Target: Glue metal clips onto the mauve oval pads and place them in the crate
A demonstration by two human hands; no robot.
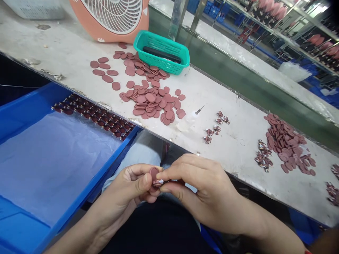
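The left hand (124, 192) and right hand (197, 187) are both closed in a pinch, working together on a maroon oval disc (154, 173) with a small patterned piece (158, 182) pressed against it. The disc is sitting between the hands, just above the person's lap. To the left, a blue plastic crate (87, 180) is holding a plastic sheet (55, 165) and rows of small maroon pieces (92, 116). Ahead, on the workbench (225, 155), a loose pile of maroon discs (150, 98) is lying beside a teal plastic basket (161, 44), with a small pointed tool (198, 110) nearby. Further right, more patterned pieces (263, 155) are lying next to a second pile of discs (287, 144) - all within easy reach.
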